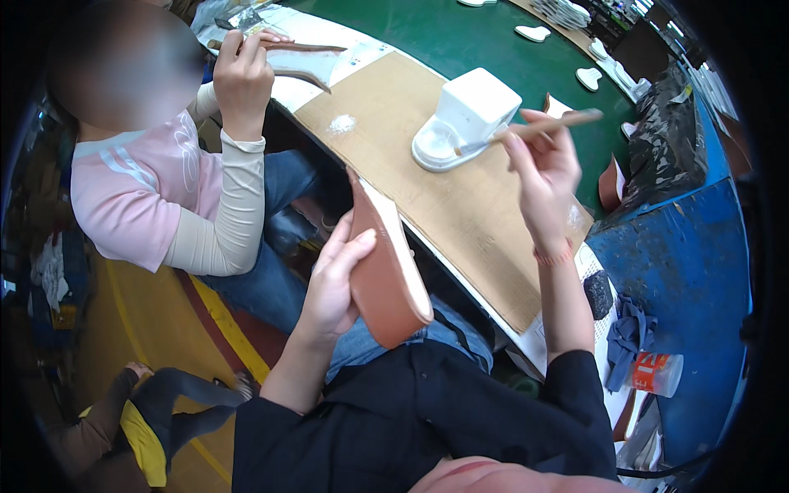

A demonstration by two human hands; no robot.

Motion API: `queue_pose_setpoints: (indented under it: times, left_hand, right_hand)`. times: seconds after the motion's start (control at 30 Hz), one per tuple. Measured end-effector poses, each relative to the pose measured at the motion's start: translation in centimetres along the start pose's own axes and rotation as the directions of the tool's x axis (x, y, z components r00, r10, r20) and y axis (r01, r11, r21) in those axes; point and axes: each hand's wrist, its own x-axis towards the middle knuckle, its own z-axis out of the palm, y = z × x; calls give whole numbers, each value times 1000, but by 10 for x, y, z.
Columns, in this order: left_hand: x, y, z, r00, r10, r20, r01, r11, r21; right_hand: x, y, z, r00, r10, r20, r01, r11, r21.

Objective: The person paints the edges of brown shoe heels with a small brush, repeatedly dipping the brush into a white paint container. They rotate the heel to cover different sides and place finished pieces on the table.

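Left hand, at 7 o'clock, grips a tan, flat shoe sole held on edge over the lap. Right hand, at 2 o'clock, pinches a wooden brush dipping into a white glue pot on the cardboard mat.

Orange-labelled clear plastic cup lies by blue rag.

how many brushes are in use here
2. One brush is in the right hand, tip at the white pot. A co-worker's hand holds another brush. More may be hidden.
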Motion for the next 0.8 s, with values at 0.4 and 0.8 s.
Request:
queue_pose_setpoints:
  times: [0.4, 0.8]
  left_hand:
    - [-22, -7, -26, 975, -220, 19, 219, 953, -207]
    - [-27, -3, -27, 998, -59, -13, 57, 991, -121]
  right_hand:
    - [17, 96, 31, 996, 23, 85, 12, 919, -395]
    - [14, 103, 31, 981, 175, -87, -181, 981, -64]
